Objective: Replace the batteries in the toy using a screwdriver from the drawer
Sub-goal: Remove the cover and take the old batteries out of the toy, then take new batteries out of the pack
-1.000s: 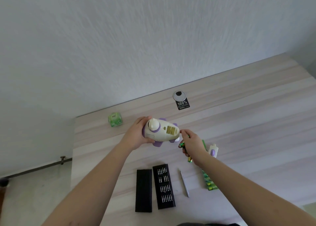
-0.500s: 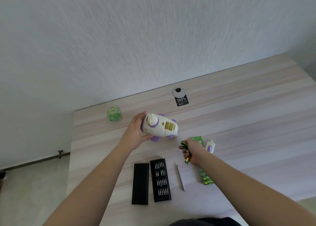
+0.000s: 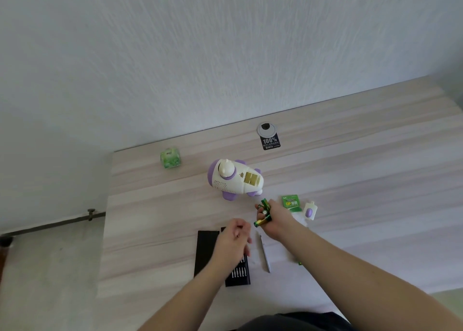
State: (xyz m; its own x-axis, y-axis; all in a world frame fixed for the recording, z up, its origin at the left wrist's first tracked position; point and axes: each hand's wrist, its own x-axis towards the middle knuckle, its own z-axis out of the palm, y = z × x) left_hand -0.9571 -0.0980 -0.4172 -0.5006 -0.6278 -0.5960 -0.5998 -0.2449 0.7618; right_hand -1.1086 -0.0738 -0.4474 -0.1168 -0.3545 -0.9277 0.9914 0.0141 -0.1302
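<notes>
glossy plastic toy (image 3: pixel 234 180), wood-grain table (image 3: pixel 350 170)

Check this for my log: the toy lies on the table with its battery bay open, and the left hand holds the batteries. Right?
Not quite. The head view shows the right hand gripping the batteries, not the left hand. The toy does lie on the table, battery bay open.

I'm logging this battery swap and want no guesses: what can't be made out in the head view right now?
- Bit case: upper part hidden under the left hand.
- Left hand: blurred, so whether it holds anything is unclear.
- Batteries: the right hand wraps them, so their count is unclear.
- Toy: compartment too small to tell whether it is empty.
- Battery pack: lower part behind the right arm.
</notes>
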